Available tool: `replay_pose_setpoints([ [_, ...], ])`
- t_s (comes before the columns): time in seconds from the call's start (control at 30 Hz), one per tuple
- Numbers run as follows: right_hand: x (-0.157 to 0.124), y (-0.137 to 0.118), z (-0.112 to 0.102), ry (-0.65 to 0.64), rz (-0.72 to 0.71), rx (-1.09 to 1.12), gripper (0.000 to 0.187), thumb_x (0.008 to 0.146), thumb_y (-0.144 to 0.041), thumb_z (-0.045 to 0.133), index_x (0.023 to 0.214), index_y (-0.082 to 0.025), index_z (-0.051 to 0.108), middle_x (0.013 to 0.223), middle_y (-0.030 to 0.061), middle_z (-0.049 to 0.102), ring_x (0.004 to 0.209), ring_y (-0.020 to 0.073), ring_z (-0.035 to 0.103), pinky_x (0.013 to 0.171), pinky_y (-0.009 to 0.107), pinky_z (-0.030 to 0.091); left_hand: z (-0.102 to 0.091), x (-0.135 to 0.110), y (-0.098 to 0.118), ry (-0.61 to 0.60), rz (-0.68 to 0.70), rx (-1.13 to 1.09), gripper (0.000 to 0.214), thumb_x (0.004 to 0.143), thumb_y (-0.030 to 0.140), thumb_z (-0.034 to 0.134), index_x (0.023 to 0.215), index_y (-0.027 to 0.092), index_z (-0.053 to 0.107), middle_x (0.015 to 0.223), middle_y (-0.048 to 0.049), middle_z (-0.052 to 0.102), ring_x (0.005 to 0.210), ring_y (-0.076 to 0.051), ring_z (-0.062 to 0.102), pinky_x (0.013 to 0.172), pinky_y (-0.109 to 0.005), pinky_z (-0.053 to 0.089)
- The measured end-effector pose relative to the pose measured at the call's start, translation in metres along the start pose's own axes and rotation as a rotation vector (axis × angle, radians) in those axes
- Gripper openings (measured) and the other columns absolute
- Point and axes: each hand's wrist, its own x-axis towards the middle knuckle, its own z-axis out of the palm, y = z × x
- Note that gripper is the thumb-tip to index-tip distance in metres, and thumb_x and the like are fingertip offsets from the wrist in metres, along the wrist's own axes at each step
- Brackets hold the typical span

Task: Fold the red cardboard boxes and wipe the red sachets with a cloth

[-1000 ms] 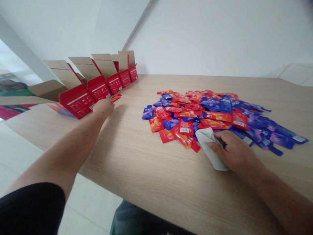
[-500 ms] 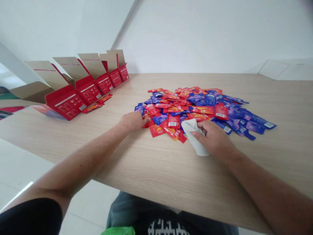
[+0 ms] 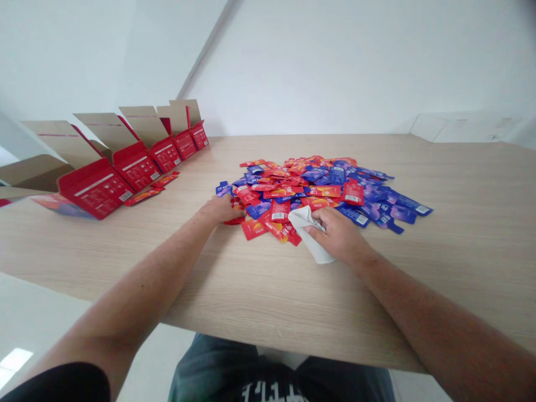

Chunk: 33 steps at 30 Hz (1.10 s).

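Note:
A heap of red and blue sachets (image 3: 318, 187) lies in the middle of the wooden table (image 3: 251, 279). My left hand (image 3: 220, 209) rests at the heap's near left edge, fingers curled onto a red sachet (image 3: 235, 211) there. My right hand (image 3: 341, 237) sits at the heap's near edge and grips a white cloth (image 3: 310, 237) that lies on the table.
A row of open red cardboard boxes (image 3: 125, 162) with raised flaps runs along the table's left side. Two loose red sachets (image 3: 153, 187) lie in front of them. A pale wall stands behind the table; my lap shows below the near edge.
My left hand has come back from the boxes at the left to the near left edge of the heap. The right hand stays on the white cloth.

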Motion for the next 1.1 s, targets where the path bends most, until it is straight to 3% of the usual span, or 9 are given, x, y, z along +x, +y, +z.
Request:
replay_pose_setpoints([
  [0.13, 0.0, -0.001, 0.0, -0.006, -0.004, 0.003, 0.013, 0.102, -0.028, 0.072, 0.11, -0.019, 0.07, 0.107, 0.0099, 0.072, 0.098, 0.0264, 0.066, 0.087, 0.036, 0.051, -0.009, -0.003, -0.009, -0.062, 0.014, 0.025, 0.089, 0.079, 0.06, 0.079, 0.161, 0.031, 0.056, 0.14, -0.0199, 0.073, 0.121, -0.041, 0.075, 0.097, -0.044, 0.058],
  [0.33, 0.0, -0.001, 0.001, -0.021, -0.002, 0.008, 0.01, 0.102, -0.027, 0.072, 0.109, -0.02, 0.068, 0.108, 0.009, 0.072, 0.101, 0.0265, 0.067, 0.087, 0.036, 0.05, -0.018, -0.001, -0.019, -0.069, 0.006, 0.004, 0.082, 0.073, 0.05, 0.084, 0.147, 0.022, 0.066, 0.127, -0.0159, 0.081, 0.107, -0.034, 0.079, 0.085, -0.034, 0.059],
  [0.47, 0.0, -0.002, 0.001, -0.032, -0.003, 0.015, 0.01, 0.102, -0.027, 0.072, 0.109, -0.021, 0.068, 0.109, 0.0086, 0.072, 0.103, 0.0265, 0.067, 0.089, 0.036, 0.05, -0.018, 0.001, -0.031, -0.006, -0.045, -0.021, 0.063, 0.081, 0.051, 0.076, 0.135, 0.019, 0.074, 0.119, -0.0166, 0.083, 0.104, -0.033, 0.079, 0.081, -0.034, 0.058],
  [0.6, 0.0, -0.004, 0.001, -0.039, 0.0, 0.022, 0.009, 0.101, -0.025, 0.072, 0.108, -0.022, 0.067, 0.109, 0.0084, 0.072, 0.101, 0.0261, 0.066, 0.088, 0.036, 0.05, -0.017, -0.008, -0.042, 0.017, -0.062, -0.061, 0.037, 0.091, 0.046, 0.063, 0.109, 0.02, 0.082, 0.098, -0.0133, 0.084, 0.09, -0.03, 0.078, 0.075, -0.035, 0.056],
  [0.73, -0.001, -0.008, 0.0, -0.049, 0.001, 0.039, 0.009, 0.099, -0.023, 0.072, 0.106, -0.021, 0.067, 0.107, 0.008, 0.071, 0.096, 0.025, 0.066, 0.085, 0.036, 0.051, -0.029, -0.022, -0.042, 0.064, -0.061, -0.084, 0.03, 0.093, 0.042, 0.06, 0.095, 0.02, 0.08, 0.086, -0.0118, 0.08, 0.083, -0.03, 0.076, 0.073, -0.036, 0.052],
  [0.87, -0.003, -0.014, -0.004, -0.067, -0.015, 0.057, 0.009, 0.1, -0.023, 0.071, 0.107, -0.021, 0.066, 0.107, 0.0079, 0.069, 0.096, 0.025, 0.065, 0.086, 0.036, 0.051, -0.046, -0.042, -0.021, 0.146, -0.028, -0.144, 0.03, 0.095, 0.045, 0.059, 0.101, 0.022, 0.077, 0.084, -0.008, 0.077, 0.08, -0.029, 0.072, 0.07, -0.037, 0.048],
  [0.93, -0.004, -0.019, -0.006, -0.072, -0.028, 0.067, 0.009, 0.1, -0.023, 0.069, 0.107, -0.021, 0.064, 0.109, 0.0087, 0.068, 0.098, 0.0258, 0.065, 0.088, 0.037, 0.052, -0.045, -0.056, 0.0, 0.17, 0.046, -0.304, 0.03, 0.095, 0.048, 0.06, 0.097, 0.022, 0.075, 0.078, -0.005, 0.074, 0.071, -0.025, 0.067, 0.067, -0.036, 0.045],
  [0.97, -0.005, -0.022, -0.007, -0.073, -0.034, 0.071, 0.009, 0.1, -0.022, 0.067, 0.108, -0.021, 0.063, 0.11, 0.0092, 0.068, 0.1, 0.0264, 0.065, 0.088, 0.037, 0.052, -0.041, -0.064, 0.013, 0.153, 0.096, -0.385, 0.029, 0.094, 0.048, 0.062, 0.092, 0.022, 0.074, 0.073, -0.0037, 0.071, 0.066, -0.022, 0.064, 0.064, -0.035, 0.043],
  [1.1, -0.01, -0.03, -0.009, -0.097, -0.025, 0.044, 0.011, 0.101, -0.02, 0.063, 0.112, -0.022, 0.059, 0.112, 0.0109, 0.069, 0.105, 0.0292, 0.068, 0.088, 0.039, 0.053, -0.005, -0.089, 0.068, -0.108, 0.346, -0.829, 0.035, 0.09, 0.055, 0.068, 0.08, 0.022, 0.064, 0.064, -0.0001, 0.062, 0.053, -0.014, 0.05, 0.052, -0.029, 0.035],
])
